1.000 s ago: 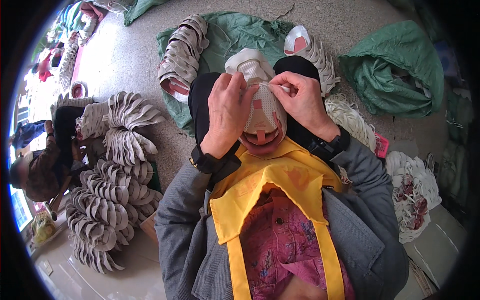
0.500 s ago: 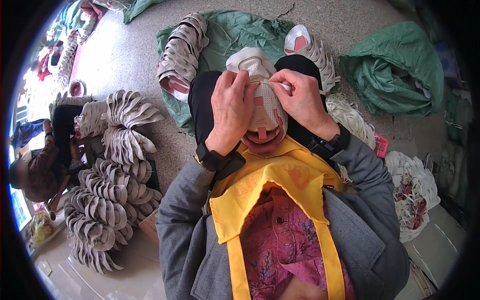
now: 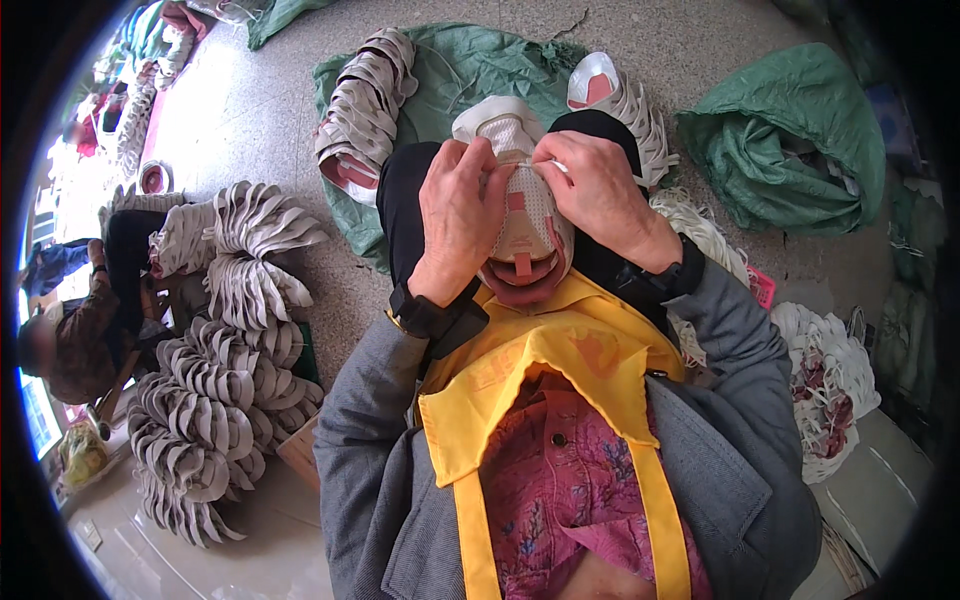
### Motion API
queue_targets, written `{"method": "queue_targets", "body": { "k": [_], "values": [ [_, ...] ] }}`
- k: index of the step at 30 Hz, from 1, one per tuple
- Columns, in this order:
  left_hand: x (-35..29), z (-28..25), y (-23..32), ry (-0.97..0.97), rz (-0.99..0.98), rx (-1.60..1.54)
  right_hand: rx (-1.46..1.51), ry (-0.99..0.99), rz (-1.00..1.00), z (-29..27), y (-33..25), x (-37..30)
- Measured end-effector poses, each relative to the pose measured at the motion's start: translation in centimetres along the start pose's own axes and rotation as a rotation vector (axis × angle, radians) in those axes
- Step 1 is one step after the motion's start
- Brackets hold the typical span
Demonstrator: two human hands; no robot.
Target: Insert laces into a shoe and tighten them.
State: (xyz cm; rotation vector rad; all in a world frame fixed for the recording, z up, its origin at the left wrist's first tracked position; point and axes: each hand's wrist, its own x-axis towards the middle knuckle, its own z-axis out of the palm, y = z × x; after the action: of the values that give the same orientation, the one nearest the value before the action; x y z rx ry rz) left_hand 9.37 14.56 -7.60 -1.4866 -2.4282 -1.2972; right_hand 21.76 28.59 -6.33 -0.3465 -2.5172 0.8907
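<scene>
1. The step in hand looks like working a white lace [image 3: 559, 167] across the shoe upper [image 3: 522, 212], whose front is pale mesh with pink tabs.
2. The next move seems to call for a steady upper and a firm, fine pinch, with the lace kept taut between the two sets of fingers.
3. The right hand [image 3: 598, 195] pinches the lace between thumb and forefinger, its pale end showing beside the fingertips.
4. The left hand [image 3: 458, 215] has its fingers curled and its thumb against the upper's left side; what lies beneath them is hidden, so I cannot tell whether they grip the lace or merely press the upper.
5. The upper sits between and below both sets of fingers, its pink-lined end toward the yellow apron [image 3: 530, 345], its white end just beyond the fingertips.
6. Farther beyond the left fingers stands a stack of nested uppers [image 3: 368, 105]; beyond the right, a shorter stack [image 3: 630, 115].
</scene>
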Motion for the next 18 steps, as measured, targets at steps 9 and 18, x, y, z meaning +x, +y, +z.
{"method": "queue_targets", "body": {
  "k": [9,18],
  "values": [
    [-0.1,-0.1,-0.4,-0.013,-0.032,-0.054,0.169,-0.002,0.118,1.0,0.6,1.1],
    [-0.2,-0.6,-0.2,-0.088,-0.106,-0.056,0.235,-0.012,0.106,0.1,0.4,0.8]
  ]
}}
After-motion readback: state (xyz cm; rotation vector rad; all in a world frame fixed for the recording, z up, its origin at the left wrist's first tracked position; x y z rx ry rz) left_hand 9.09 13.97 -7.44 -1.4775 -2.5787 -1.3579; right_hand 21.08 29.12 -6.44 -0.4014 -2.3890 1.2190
